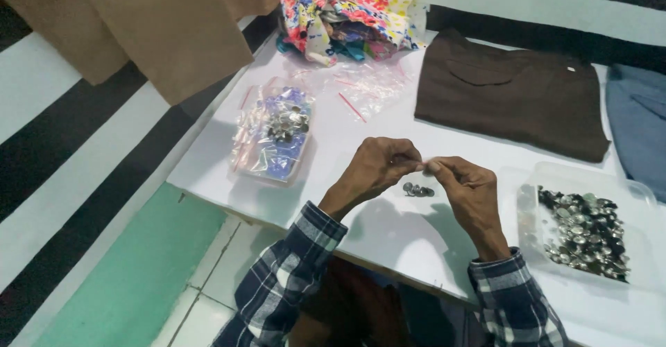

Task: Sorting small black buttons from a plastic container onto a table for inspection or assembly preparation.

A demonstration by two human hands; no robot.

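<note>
Plaid sleeves nearest, at 6 o'clock. Above them, left hand and right hand meeting fingertip to fingertip over the white table, fingers pinched together on something too small to tell. Just beneath, a little heap of metal buttons. At 3 o'clock, clear tray of buttons. At 9 o'clock, plastic bag with buttons. At 1 o'clock, folded brown garment; at 12 o'clock, floral cloth.
</note>
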